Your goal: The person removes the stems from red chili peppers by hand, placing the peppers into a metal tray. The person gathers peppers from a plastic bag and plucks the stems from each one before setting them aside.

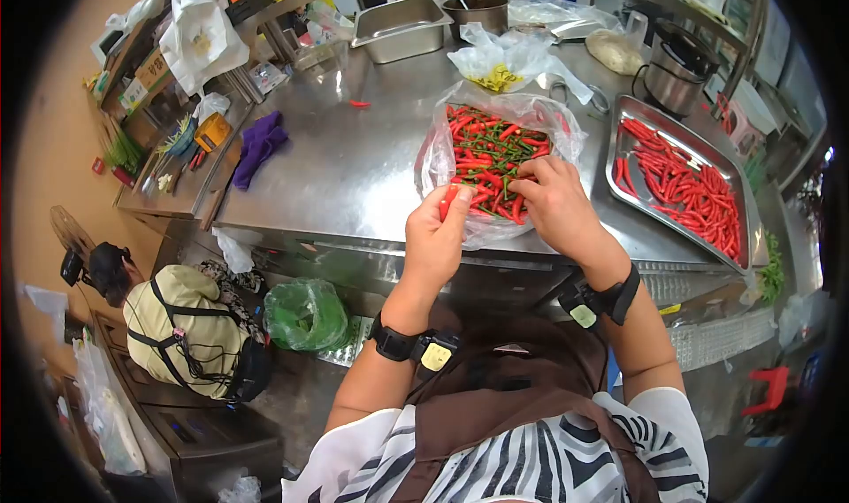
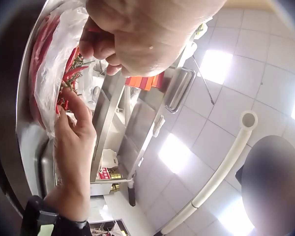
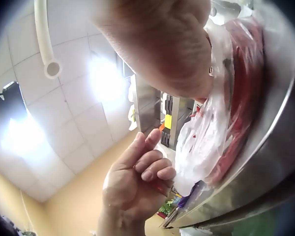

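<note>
My left fingers (image 1: 435,234) clasp red chillies (image 1: 449,200); my right fingers (image 1: 559,206), grip unclear, touch others in the bag (image 1: 433,156) by the near edge of the table (image 1: 345,171).

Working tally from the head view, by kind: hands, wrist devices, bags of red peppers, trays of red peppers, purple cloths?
Hands: 2 (left hand, right hand)
Wrist devices: 2 (left device, right device)
Pepper bag: 1
Pepper tray: 1
Purple cloth: 1
Total: 7
</note>
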Demonstrator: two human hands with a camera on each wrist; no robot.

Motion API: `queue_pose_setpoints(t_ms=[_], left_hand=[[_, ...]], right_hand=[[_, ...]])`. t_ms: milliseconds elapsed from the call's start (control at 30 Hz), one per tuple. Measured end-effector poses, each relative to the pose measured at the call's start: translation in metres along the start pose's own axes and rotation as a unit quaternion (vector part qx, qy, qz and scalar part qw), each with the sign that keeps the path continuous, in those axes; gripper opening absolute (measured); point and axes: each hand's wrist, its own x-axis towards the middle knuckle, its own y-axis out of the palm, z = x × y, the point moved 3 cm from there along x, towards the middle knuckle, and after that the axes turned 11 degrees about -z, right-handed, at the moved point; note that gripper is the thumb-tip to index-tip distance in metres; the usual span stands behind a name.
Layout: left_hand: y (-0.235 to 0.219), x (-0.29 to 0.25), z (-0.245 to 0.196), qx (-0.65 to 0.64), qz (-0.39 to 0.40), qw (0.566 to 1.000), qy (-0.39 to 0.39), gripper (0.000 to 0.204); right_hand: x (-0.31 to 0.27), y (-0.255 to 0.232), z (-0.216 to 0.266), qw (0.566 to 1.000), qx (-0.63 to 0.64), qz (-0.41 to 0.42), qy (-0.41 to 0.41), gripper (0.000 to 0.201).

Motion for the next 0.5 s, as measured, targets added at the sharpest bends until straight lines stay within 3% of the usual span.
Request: queue_pose_setpoints(t_ms=[33,100,167,233,300,367,433,500], left_hand=[[0.004,-0.001,0.003,-0.002,0.000,1.000,-0.001,0.023],[0.013,-0.002,0.005,0.034,0.010,0.999,0.030,0.023],[0.015,-0.004,0.007,0.073,0.038,0.997,-0.004,0.024],[0.020,-0.003,0.009,0.120,0.017,0.991,0.054,0.024],[0.021,-0.002,0.010,0.100,0.020,0.994,0.039,0.028],[0.026,-0.001,0.007,-0.034,-0.011,0.999,0.039,0.030],[0.030,0.006,0.009,-0.080,-0.051,0.994,0.051,0.027],[0.030,0.016,0.015,-0.090,0.019,0.996,-0.016,0.024]], right_hand=[[-0.002,0.001,-0.002,0.999,-0.025,-0.027,-0.012,0.012],[-0.002,0.007,-0.007,1.000,-0.023,-0.006,-0.020,0.012],[-0.001,0.010,-0.009,0.999,-0.022,0.014,-0.030,0.012],[0.006,0.010,-0.011,1.000,0.022,0.021,0.004,0.014],[0.010,0.010,-0.007,0.999,0.036,-0.021,-0.003,0.014],[0.011,0.009,-0.006,0.991,0.106,-0.081,0.030,0.013],[0.013,0.012,-0.001,0.991,0.110,-0.075,0.013,0.014],[0.016,0.017,0.002,0.985,0.155,-0.078,0.011,0.016]])
